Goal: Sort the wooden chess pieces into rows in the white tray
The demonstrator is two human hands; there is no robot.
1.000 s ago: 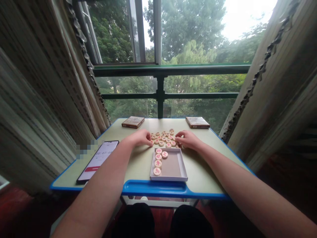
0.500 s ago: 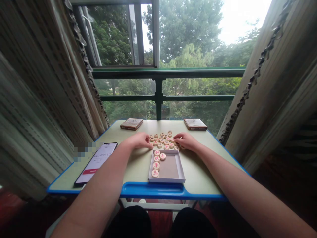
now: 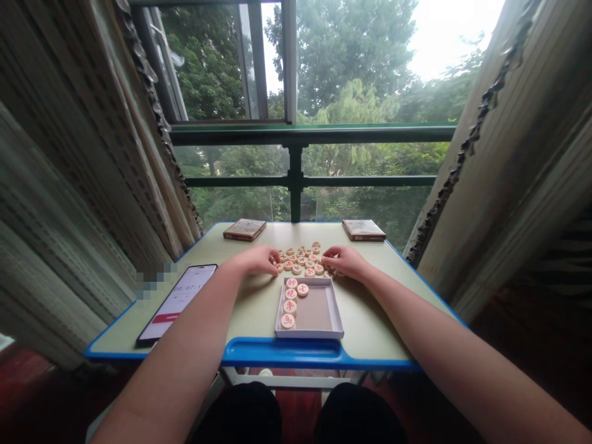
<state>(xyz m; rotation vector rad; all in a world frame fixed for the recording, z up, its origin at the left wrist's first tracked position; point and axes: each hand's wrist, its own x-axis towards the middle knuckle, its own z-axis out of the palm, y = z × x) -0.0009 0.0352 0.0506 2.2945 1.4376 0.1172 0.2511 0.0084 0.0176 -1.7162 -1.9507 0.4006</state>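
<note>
Several round wooden xiangqi pieces (image 3: 301,261) with red or dark characters lie loosely in the middle of the table. At the left edge of this group, my left hand (image 3: 260,260) has its thumb and fingers closed around a piece (image 3: 279,267). On the opposite edge, my right hand (image 3: 345,260) is bent in a pinch at a piece there, mostly hidden by the fingers. In front of the group stands a shallow white box tray (image 3: 319,311). Inside it, red-lettered pieces (image 3: 290,307) form a column along the left wall, with one more piece (image 3: 302,290) beside them.
A phone (image 3: 173,308) showing a running timer lies on the left of the table (image 3: 370,320), partly behind my left forearm. Two flat boxes (image 3: 245,229) (image 3: 364,230) sit at the far corners. Curtains hang on both sides of the window.
The view has shifted slightly. My left hand's fingers have moved a little at the piece on the left edge. My right hand stays at the right edge; the pieces in the tray are unchanged.
</note>
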